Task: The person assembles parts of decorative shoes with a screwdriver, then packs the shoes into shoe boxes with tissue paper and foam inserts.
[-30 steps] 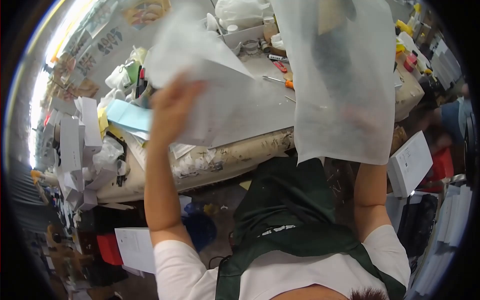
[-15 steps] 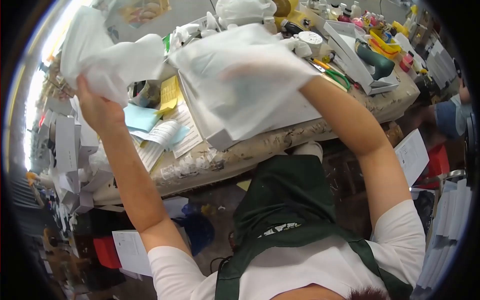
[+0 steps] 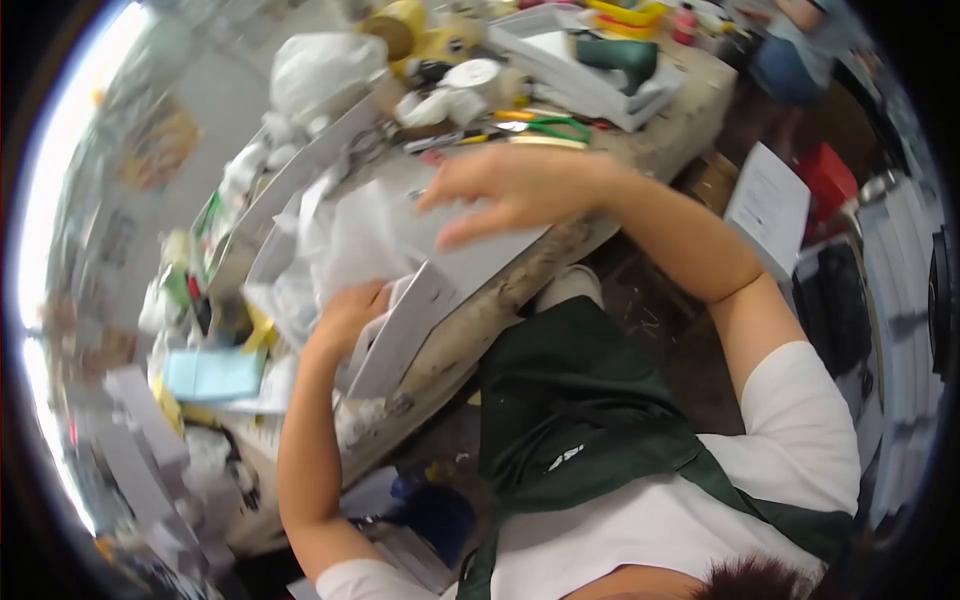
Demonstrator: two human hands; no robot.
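My left hand [image 3: 345, 315] is curled into a crumpled white fabric bag [image 3: 345, 235], which lies in and over a flat grey-white cardboard box [image 3: 425, 300] at the near edge of the workbench [image 3: 520, 290]. Just above the far part of that box hovers my right hand [image 3: 510, 185], fingers spread and holding nothing; whether it touches the box is blurred. The whole view is motion-blurred and tilted.
Green-handled scissors [image 3: 550, 125], a white tape roll [image 3: 470, 75] and a tray holding a dark green tool [image 3: 615, 50] lie behind my hands. Blue paper [image 3: 210, 372] and paper scraps cover the left. A white box [image 3: 770, 205] stands right; another person [image 3: 800, 40] is beyond.
Both hands have come down from holding white bags in the air. The bag now lies crumpled in the box under my left hand, and my right hand has let go. The view swung and tilted.
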